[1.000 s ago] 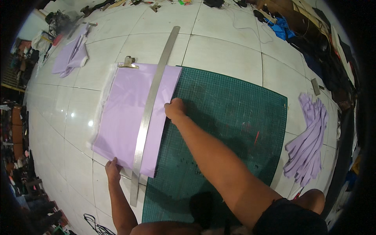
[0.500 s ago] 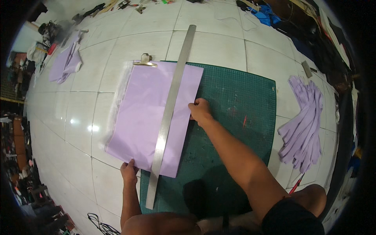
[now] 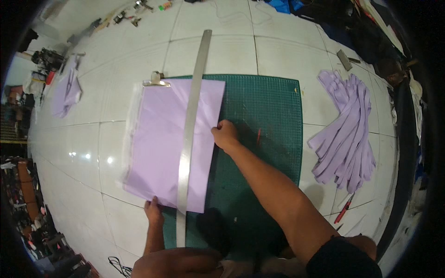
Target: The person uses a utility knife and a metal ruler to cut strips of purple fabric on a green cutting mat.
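Observation:
A stack of lilac paper sheets (image 3: 160,139) lies half on a green cutting mat (image 3: 264,125), held at its far end by a metal clip (image 3: 156,81). A long steel ruler (image 3: 189,129) rests lengthwise on the paper. My left hand (image 3: 153,211) presses the paper's near edge beside the ruler's lower part. Fingers curled, my right hand (image 3: 225,135) rests on the paper's right edge, at the mat. A thin red stick (image 3: 258,135) lies on the mat just right of that hand.
A fan of lilac paper strips (image 3: 345,134) lies on the white tiled floor right of the mat, a red pen (image 3: 344,211) near its lower end. More lilac paper (image 3: 67,90) sits far left. Tools and dark clutter line the far and right edges.
The view has shifted, so mat and paper appear further right. Both hands keep the same places on the paper, and the ruler stays on it.

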`<state>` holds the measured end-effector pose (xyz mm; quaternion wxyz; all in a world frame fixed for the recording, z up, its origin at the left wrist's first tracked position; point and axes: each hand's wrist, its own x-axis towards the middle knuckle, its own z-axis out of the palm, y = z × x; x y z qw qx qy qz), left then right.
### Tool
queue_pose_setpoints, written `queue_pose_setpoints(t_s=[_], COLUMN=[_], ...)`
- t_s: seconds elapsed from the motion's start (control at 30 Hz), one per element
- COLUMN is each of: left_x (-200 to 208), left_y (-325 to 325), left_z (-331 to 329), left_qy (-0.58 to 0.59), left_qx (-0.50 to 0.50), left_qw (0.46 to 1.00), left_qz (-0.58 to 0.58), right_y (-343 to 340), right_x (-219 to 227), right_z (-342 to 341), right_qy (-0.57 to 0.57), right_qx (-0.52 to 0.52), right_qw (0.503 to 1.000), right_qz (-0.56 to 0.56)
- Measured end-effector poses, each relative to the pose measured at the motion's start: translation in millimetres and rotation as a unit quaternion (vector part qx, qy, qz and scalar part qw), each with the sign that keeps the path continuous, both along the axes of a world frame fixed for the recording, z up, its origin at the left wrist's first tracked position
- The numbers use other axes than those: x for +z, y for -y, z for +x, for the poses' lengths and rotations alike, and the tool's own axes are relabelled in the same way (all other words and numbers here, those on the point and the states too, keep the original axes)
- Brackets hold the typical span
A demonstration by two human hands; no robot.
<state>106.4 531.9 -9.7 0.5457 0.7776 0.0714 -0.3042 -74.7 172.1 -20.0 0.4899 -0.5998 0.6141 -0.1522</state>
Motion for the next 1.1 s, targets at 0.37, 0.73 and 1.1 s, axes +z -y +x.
queue_pose_setpoints(t_s=[0.37, 0.73, 1.1], left_x=[22, 166, 12], left_y=[-5, -49, 18], left_z=[1, -123, -170], left_qy=[-0.017, 0.157, 0.149], left_qx=[-0.022, -0.545, -0.154], left_qw=[0.996, 0.722, 0.933], left_qz=[0.082, 0.395, 0.290], right_y=[3, 29, 35], right_x=[-11, -1, -41], right_z=[1, -6, -16], right_qy=[0.052, 0.050, 0.125], right_qx=[0.042, 0.139, 0.094], right_qw=[0.997, 0.972, 0.983], right_qz=[0.042, 0.183, 0.097])
